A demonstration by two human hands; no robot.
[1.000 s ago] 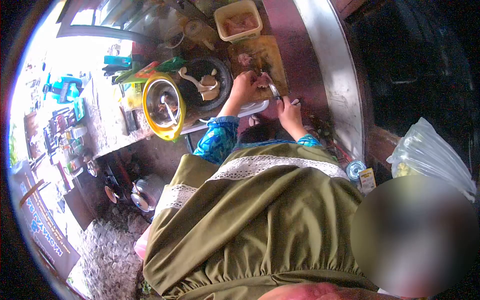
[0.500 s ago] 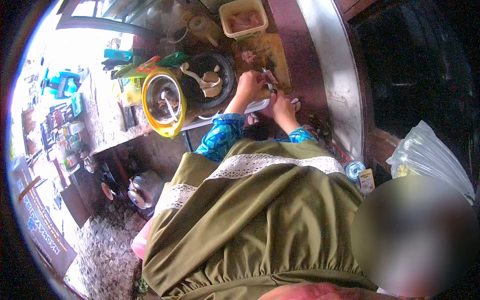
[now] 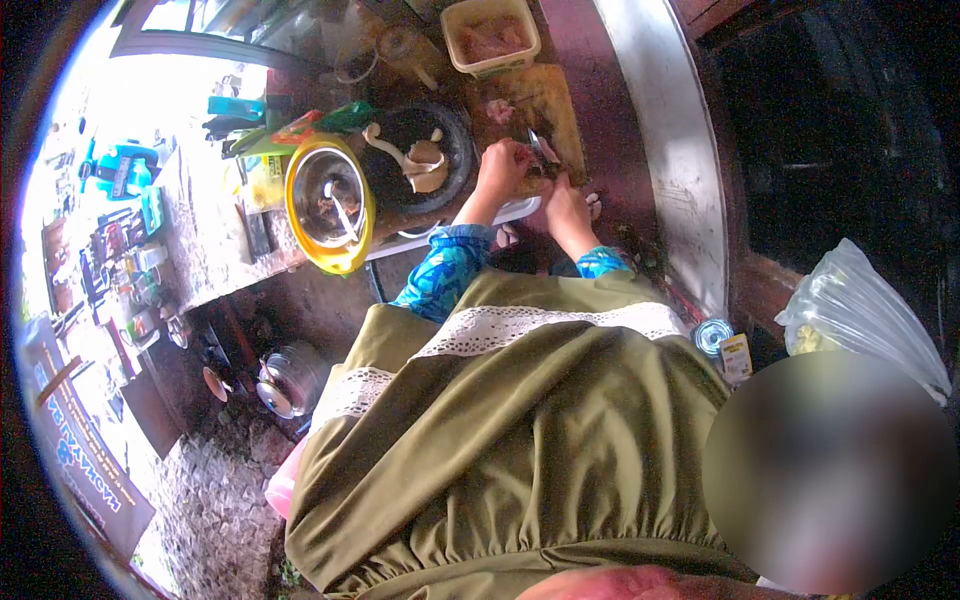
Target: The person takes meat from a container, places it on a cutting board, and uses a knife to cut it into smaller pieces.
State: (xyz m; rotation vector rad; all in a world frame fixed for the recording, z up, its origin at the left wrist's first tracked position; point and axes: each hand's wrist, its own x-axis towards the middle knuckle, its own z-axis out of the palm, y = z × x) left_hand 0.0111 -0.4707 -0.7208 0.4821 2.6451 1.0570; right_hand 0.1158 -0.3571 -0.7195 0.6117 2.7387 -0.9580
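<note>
My right hand [image 3: 566, 208] is closed around the handle of a knife [image 3: 536, 146], whose blade points away from me over a wooden cutting board [image 3: 562, 105]. Close to the blade, my left hand [image 3: 503, 168] has its fingers pinched together at a small pink piece of raw meat [image 3: 549, 152]. The fingertips partly cover what they grip. Farther up the board lies another pink lump of meat [image 3: 499, 110]. Beyond the board stands a pale square tub [image 3: 450, 40] with raw meat inside.
Left of the board sits a dark round dish [image 3: 464, 150] holding a beige object with a pale curved handle. Next to it is a yellow-rimmed bowl [image 3: 292, 215] with a metal bowl inside. A plastic bag [image 3: 860, 310] lies at right; a metal pot [image 3: 285, 385] is below left.
The knife and my right hand have shifted slightly, with the blade now tilted more away from me. My left hand stays almost in place beside the meat.
</note>
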